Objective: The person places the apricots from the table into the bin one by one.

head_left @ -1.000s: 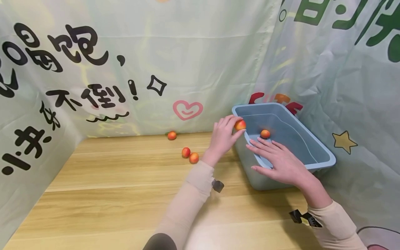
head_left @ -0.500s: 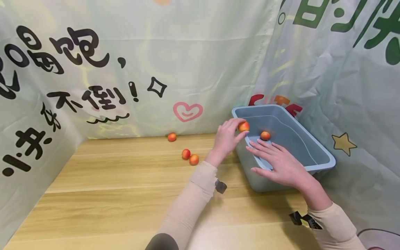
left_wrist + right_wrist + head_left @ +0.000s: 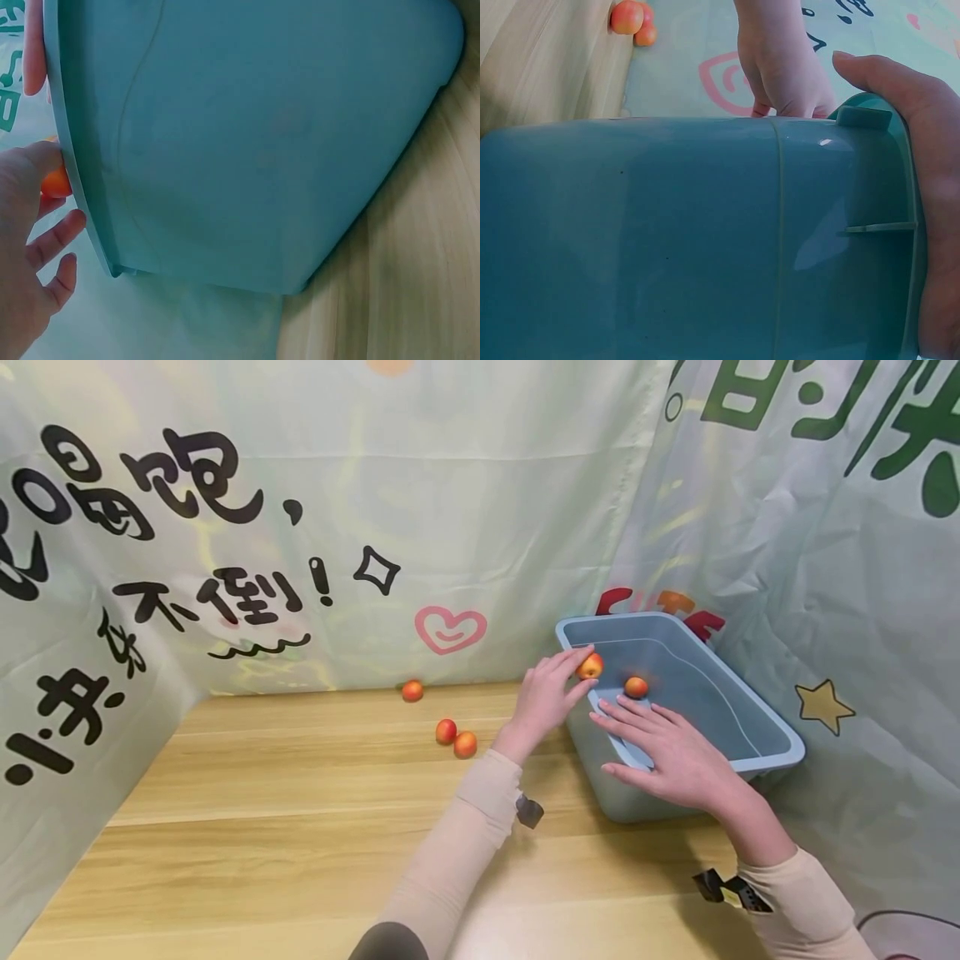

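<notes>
Over the near-left rim of the blue plastic tub (image 3: 720, 681), my left hand (image 3: 543, 695) pinches a small red-and-yellow fruit (image 3: 592, 667) between thumb and fingers. In the left wrist view the same fruit (image 3: 56, 180) shows at the tub's edge, partly hidden by the hand. My right hand (image 3: 671, 752) lies across the tub's near rim, fingers straight and spread, palm down. Another orange fruit (image 3: 636, 687) sits inside the tub, just beyond the right fingertips.
Two fruits, a redder one (image 3: 446, 731) and an orange one (image 3: 466, 744), lie side by side on the wooden table (image 3: 300, 843). A third fruit (image 3: 412, 691) is at the back edge, against the printed cloth wall (image 3: 510, 527). Cloth also hangs behind the tub.
My left hand has shifted slightly right with its fruit, from beside the rim to over it. The right hand, the tub and the other fruits have stayed put.
</notes>
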The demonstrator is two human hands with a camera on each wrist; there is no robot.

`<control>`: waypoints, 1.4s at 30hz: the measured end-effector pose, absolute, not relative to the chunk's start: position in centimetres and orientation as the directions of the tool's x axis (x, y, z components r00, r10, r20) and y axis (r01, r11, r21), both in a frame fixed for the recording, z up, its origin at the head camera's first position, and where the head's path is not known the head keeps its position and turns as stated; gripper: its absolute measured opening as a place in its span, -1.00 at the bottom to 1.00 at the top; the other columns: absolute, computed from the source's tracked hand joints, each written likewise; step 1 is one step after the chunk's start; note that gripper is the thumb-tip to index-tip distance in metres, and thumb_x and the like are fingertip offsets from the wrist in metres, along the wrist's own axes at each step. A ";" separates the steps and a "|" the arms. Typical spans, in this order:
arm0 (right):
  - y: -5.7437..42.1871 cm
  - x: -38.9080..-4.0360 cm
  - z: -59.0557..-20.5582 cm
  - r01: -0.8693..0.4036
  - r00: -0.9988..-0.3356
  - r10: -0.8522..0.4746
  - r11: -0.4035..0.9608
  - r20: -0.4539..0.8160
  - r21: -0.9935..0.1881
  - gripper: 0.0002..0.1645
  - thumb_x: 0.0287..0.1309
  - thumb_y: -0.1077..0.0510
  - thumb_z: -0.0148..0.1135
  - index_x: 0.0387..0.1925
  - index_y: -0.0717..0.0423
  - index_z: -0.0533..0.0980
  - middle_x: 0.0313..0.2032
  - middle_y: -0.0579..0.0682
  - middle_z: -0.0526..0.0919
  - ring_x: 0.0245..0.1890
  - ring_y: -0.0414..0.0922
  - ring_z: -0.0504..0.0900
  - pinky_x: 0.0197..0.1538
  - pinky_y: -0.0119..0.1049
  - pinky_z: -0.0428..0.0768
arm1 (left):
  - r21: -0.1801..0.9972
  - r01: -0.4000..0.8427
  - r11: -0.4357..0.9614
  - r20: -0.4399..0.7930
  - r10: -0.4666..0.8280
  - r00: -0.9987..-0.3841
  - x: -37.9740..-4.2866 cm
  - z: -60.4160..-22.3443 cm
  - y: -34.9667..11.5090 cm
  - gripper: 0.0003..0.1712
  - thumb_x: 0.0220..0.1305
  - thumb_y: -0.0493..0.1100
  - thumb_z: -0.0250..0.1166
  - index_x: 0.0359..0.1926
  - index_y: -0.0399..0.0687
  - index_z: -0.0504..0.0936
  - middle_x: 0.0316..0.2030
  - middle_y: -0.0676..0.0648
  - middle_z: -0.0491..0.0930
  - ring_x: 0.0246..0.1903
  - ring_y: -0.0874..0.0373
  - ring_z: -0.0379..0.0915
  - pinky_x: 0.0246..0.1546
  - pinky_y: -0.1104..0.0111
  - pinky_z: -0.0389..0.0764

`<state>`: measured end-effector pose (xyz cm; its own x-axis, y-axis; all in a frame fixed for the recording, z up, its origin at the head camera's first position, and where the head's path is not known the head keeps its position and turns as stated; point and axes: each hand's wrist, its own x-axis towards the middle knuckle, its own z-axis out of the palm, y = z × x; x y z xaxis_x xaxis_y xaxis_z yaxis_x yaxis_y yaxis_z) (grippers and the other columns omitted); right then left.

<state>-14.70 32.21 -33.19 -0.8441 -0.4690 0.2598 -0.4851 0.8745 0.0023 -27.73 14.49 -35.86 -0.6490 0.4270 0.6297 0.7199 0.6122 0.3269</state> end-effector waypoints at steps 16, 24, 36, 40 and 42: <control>32.3 -14.7 -33.2 -0.480 -0.848 -0.466 0.877 0.252 0.005 -0.15 0.15 -0.36 0.18 0.42 -0.24 0.26 0.43 0.01 0.30 0.45 0.03 0.25 0.34 0.15 0.25 | 0.363 0.693 0.623 0.530 0.474 -0.703 -27.5 -35.9 14.0 -0.40 0.39 0.14 0.15 0.39 0.20 0.35 0.30 0.05 0.46 0.20 0.09 0.48 0.08 0.24 0.53; 32.3 -14.8 -33.2 -0.481 -0.847 -0.464 0.876 0.260 -0.003 -0.17 0.14 -0.31 0.23 0.41 -0.22 0.28 0.42 0.01 0.32 0.44 0.04 0.27 0.33 0.14 0.25 | 0.324 0.684 0.653 0.556 0.453 -0.697 -27.0 -36.8 12.6 -0.43 0.34 0.18 0.18 0.33 0.22 0.44 0.27 0.08 0.48 0.15 0.09 0.50 -0.02 0.26 0.54; 32.2 -14.8 -33.4 -0.495 -0.834 -0.474 0.869 0.282 0.000 -0.17 0.14 -0.32 0.23 0.41 -0.24 0.28 0.41 0.01 0.34 0.43 0.01 0.28 0.31 0.13 0.28 | 0.324 0.679 0.659 0.584 0.425 -0.692 -26.2 -39.3 10.2 -0.45 0.28 0.18 0.26 0.24 0.13 0.54 0.18 0.01 0.55 0.10 0.07 0.53 0.12 0.17 0.53; 32.3 -14.9 -33.4 -0.494 -0.835 -0.471 0.870 0.283 -0.009 -0.17 0.14 -0.33 0.22 0.41 -0.25 0.28 0.41 0.00 0.34 0.43 -0.01 0.28 0.32 0.11 0.27 | 0.342 0.663 0.666 0.571 0.413 -0.709 -25.8 -39.8 9.5 -0.47 0.28 0.18 0.26 0.22 0.14 0.56 0.15 0.02 0.58 0.12 0.09 0.52 0.11 0.15 0.53; 32.3 -14.9 -33.4 -0.494 -0.835 -0.472 0.869 0.283 -0.009 -0.17 0.14 -0.33 0.22 0.41 -0.25 0.28 0.41 0.01 0.34 0.43 -0.01 0.28 0.32 0.11 0.27 | 0.354 0.657 0.665 0.563 0.409 -0.718 -25.7 -40.0 9.2 -0.49 0.28 0.17 0.26 0.20 0.12 0.58 0.14 0.01 0.60 0.13 0.10 0.52 0.11 0.14 0.52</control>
